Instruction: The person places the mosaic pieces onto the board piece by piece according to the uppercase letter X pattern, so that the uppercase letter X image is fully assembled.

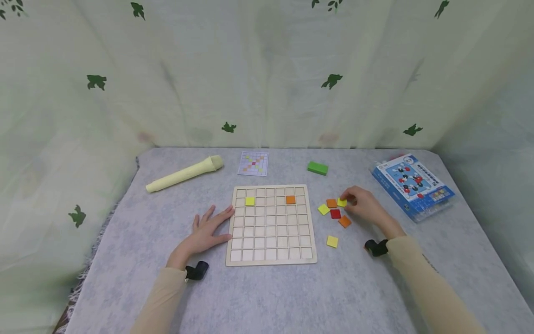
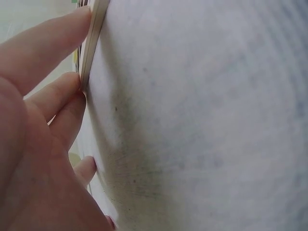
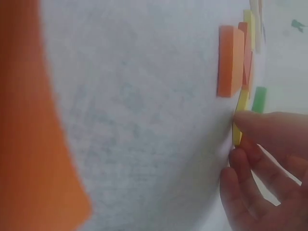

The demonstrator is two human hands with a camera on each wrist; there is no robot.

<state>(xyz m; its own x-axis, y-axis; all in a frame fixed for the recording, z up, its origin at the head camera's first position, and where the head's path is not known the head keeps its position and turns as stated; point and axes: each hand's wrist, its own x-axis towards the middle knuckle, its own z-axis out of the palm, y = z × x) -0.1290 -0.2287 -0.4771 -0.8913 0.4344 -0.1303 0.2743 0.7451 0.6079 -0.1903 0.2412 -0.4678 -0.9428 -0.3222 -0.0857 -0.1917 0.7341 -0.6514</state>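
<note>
"Where is the left hand point(image 1: 204, 234)?"

"At the left side of the pale wooden square board ruled into cells point(image 1: 271, 230), fingers spread apart, thumb and forefinger touching its edge."

"And the right hand point(image 1: 364, 205)?"

"Out to the right of the board, thumb and fingertip pinching a thin yellow square tile point(image 1: 341, 202) (the right wrist view shows the thumb laid against it)."

"What lies about it?"

"Just left, an orange square tile point(image 1: 331, 203); close by, a red square tile point(image 1: 335, 214), a second orange tile point(image 1: 344, 221) and a second yellow tile point(image 1: 323, 209). A third yellow tile point(image 1: 332, 241) lies apart, nearer the person."

"Anything on the board?"

"In the second row from the far edge, a fourth yellow tile point(image 1: 250, 201) second from the left, and a third orange tile point(image 1: 290, 199) second from the right."

"Beyond it?"

"A small printed card with a coloured grid pattern point(image 1: 253, 163) and a green rectangular block point(image 1: 318, 168)"
</note>
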